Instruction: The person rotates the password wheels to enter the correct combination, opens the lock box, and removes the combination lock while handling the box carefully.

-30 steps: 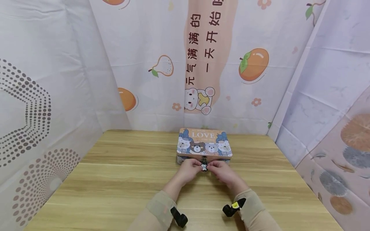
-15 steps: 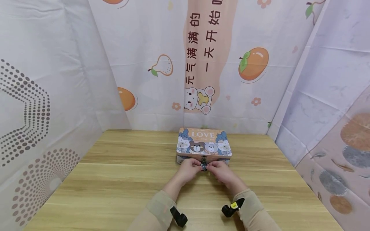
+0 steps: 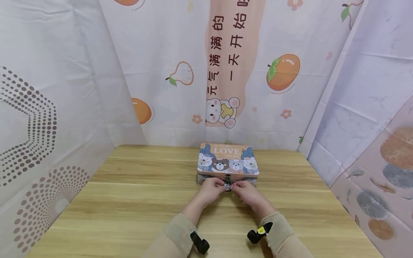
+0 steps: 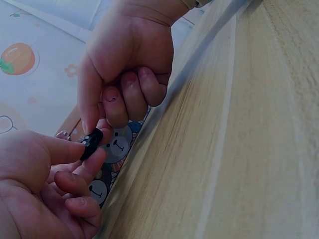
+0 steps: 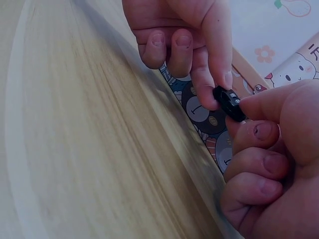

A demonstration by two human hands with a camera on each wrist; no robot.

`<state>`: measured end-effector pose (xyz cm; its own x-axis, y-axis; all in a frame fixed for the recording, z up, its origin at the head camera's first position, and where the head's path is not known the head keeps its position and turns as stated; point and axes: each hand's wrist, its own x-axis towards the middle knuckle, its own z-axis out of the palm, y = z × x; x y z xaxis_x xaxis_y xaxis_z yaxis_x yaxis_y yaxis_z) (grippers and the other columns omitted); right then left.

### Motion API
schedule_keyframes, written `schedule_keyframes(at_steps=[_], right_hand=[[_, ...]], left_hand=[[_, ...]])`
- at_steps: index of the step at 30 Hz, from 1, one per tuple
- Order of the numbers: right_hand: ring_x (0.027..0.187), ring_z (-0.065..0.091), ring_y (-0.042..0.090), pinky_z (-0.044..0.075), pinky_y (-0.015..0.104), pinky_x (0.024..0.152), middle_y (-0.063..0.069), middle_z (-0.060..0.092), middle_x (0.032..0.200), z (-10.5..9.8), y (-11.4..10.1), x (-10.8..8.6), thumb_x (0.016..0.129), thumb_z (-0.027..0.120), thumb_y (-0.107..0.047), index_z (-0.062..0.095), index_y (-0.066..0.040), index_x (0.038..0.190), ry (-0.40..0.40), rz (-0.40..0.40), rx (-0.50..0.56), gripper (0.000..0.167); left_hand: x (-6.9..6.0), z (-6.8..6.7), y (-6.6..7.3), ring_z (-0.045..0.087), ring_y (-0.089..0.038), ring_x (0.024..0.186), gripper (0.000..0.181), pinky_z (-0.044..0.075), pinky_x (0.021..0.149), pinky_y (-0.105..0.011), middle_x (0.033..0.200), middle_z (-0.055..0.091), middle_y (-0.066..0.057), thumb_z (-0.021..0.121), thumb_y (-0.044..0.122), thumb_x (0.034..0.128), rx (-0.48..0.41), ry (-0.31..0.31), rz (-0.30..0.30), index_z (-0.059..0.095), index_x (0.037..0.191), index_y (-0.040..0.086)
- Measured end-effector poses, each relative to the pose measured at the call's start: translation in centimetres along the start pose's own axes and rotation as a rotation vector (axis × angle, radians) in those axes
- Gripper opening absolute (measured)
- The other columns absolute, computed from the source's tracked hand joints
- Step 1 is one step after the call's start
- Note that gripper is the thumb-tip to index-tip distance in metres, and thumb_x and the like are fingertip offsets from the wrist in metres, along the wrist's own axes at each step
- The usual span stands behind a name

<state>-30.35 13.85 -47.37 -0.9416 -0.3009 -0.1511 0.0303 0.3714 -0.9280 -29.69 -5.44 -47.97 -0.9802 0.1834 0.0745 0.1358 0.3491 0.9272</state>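
Note:
A tin box (image 3: 227, 157) with bears and the word LOVE on its lid stands closed at the back of the table. On the clasp at its front hangs a small black combination padlock (image 3: 228, 187). My left hand (image 3: 209, 190) pinches the padlock's left side between thumb and index finger. From the right, my right hand (image 3: 250, 193) pinches its other side the same way. Both wrist views show pale marks on the dials of the padlock (image 5: 230, 103), with the fingertips of both hands covering its ends. The remaining fingers of each hand are curled beneath.
The wooden table (image 3: 155, 211) extends around the box on all sides. A printed curtain (image 3: 174, 107) hangs just behind the table's far edge, and further curtains flank it. A black wrist camera (image 3: 200, 243) is strapped to the left sleeve, another (image 3: 257, 234) to the right.
Both hands stay at the padlock, with only tiny finger shifts. The padlock's face looked whiter a second ago and appears darker now. The box has not moved.

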Motion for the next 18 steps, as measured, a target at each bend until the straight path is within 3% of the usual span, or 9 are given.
schedule_keyframes(at_steps=[18], right_hand=[[0.048,0.035,0.01,0.029,0.024,0.045,-0.003,0.043,0.062,0.14,-0.41,-0.4,0.104,0.056,-0.019,0.066,0.005,0.098,-0.012,-0.023,0.005,0.026]], left_hand=[[0.03,0.17,-0.12,0.061,-0.015,0.08,0.006,0.051,0.074,-0.034,0.089,0.067,-0.003,0.071,0.005,0.0904,0.009,0.013,-0.006,0.07,0.096,0.001]])
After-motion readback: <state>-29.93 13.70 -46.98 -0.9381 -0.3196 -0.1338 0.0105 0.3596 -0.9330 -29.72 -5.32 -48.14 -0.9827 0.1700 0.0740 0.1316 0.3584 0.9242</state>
